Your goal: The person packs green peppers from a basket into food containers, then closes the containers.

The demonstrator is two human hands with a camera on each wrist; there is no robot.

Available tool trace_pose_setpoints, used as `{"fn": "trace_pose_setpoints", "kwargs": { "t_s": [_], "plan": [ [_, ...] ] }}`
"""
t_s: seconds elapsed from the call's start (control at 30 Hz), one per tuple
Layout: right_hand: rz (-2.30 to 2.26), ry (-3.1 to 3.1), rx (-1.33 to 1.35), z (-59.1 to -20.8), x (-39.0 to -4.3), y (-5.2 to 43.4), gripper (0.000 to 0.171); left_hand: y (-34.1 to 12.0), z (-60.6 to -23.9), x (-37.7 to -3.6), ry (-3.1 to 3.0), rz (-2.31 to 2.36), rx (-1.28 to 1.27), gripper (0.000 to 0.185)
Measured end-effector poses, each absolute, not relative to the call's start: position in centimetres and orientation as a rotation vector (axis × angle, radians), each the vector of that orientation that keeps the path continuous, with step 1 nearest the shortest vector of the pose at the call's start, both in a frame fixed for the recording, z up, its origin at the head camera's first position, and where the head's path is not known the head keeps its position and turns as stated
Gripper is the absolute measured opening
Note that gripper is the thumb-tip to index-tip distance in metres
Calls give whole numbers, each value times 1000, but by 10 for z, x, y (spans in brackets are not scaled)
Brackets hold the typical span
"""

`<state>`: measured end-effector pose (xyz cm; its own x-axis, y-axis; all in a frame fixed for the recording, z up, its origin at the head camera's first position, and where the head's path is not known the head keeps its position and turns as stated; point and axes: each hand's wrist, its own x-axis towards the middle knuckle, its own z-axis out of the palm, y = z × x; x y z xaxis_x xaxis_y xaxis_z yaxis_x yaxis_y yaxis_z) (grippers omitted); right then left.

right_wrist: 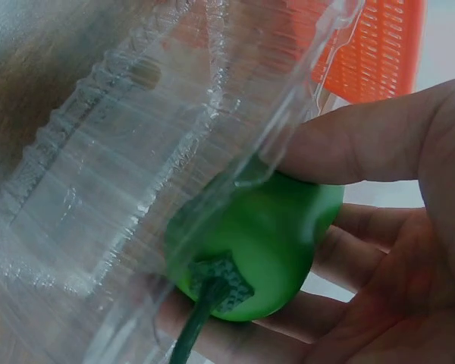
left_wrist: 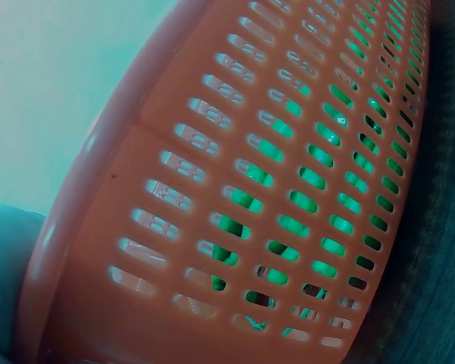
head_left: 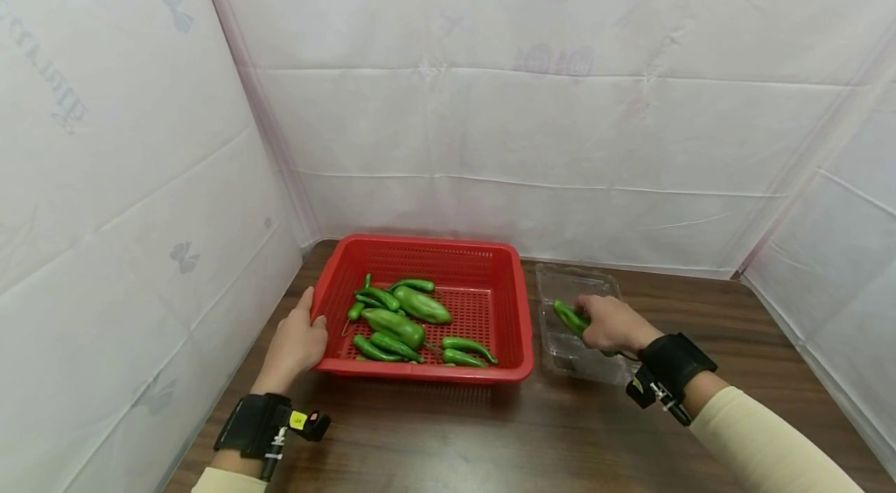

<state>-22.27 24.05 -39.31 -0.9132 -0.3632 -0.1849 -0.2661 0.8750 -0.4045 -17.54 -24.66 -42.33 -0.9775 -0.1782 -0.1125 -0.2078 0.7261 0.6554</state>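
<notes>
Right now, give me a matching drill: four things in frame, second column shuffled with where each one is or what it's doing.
Things:
1. left hand
2. right hand
3. red basket
4. clear plastic container

States:
A. sits on the wooden table to the right of the red basket
B. grips a green pepper over the container
C. holds loose green peppers
D. rests against the basket's left rim

Pairs: 1-D, 2-B, 3-C, 4-A

The basket (head_left: pixel 511 306) is red with a slotted grid; the peppers (head_left: pixel 402 318) are green, the tub (head_left: pixel 560 275) clear and ribbed, the table (head_left: pixel 490 431) dark brown wood grain.
</notes>
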Motion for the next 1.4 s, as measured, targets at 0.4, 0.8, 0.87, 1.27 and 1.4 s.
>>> {"fn": "trace_pose_setpoints", "kwargs": {
  "t_s": [0.4,0.8,0.87,1.27,1.4],
  "plan": [
    [-622,2766,-459,-393,-220,239,25,-247,-423,-176,2865,1101,-333,69],
    [-619,2801,-497,-397,-222,241,28,-247,-423,-176,2874,1095,-328,69],
    [-610,2806,-495,-396,-222,241,27,-247,-423,-176,2868,1096,-334,70],
    [-586,2793,-386,-395,-219,239,26,-248,-424,-176,2880,1084,-333,69],
    [-586,2789,-381,-397,-219,238,25,-248,-424,-176,2877,1081,-335,69]
  ]
}}
